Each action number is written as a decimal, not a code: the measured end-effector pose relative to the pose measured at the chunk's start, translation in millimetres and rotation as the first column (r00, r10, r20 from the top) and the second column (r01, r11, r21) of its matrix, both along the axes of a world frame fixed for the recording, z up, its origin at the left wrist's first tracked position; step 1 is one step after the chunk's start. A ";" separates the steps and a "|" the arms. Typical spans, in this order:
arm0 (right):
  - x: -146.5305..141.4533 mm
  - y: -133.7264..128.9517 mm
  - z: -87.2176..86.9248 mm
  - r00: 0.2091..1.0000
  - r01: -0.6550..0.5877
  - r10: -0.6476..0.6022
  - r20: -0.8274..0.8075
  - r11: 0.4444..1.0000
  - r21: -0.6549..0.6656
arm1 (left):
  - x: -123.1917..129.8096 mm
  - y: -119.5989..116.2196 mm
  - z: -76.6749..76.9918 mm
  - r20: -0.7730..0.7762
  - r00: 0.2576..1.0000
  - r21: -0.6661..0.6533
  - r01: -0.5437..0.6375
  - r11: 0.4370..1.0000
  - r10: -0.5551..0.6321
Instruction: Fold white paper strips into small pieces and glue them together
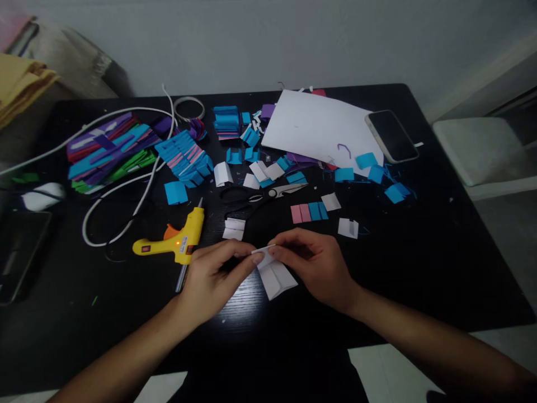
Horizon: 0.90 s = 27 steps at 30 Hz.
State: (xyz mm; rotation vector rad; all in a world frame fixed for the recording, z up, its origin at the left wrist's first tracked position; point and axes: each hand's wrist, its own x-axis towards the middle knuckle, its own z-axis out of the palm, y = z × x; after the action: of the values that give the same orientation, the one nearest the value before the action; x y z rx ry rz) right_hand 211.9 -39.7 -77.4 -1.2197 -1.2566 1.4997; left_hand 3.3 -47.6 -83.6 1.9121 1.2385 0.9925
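A creased white paper piece is held above the front middle of the black table. My left hand pinches its upper left edge between thumb and fingers. At the upper right edge, my right hand pinches the same paper, its fingertips close to the left ones. Just left of my left hand lies a yellow glue gun with a small orange light on. Black-handled scissors rest beyond the hands. Beside them are a pink and blue folded strip and a small folded white piece.
Bundles of coloured paper and a white cable occupy the left side. Blue folded pieces lie nearby. A large white sheet and a phone are at the back right. A white stool stands right of the table.
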 end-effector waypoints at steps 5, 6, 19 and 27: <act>-0.6 -0.6 -1.2 1.000 -0.002 0.002 0.016 1.000 -0.006 | 1.1 0.2 0.1 0.015 1.000 0.012 -0.007 1.000 0.006; -0.5 -0.5 -1.6 1.000 0.000 0.000 0.017 1.000 -0.004 | 1.4 0.3 -0.2 0.018 1.000 0.016 -0.009 1.000 0.008; 0.1 -1.4 -3.4 0.998 0.031 -0.032 0.046 0.999 0.033 | 1.0 -0.7 0.1 0.020 1.000 -0.003 0.000 1.000 0.000; 0.3 -2.5 -5.3 0.997 0.047 -0.050 0.058 0.998 0.048 | 1.2 -0.5 0.6 0.015 1.000 -0.021 0.013 1.000 -0.012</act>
State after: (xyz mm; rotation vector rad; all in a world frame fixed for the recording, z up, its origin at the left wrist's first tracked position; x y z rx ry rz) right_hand 212.2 -42.2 -82.7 -1.2634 -1.2846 1.4016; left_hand 4.5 -48.0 -83.1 1.8910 1.2227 0.9814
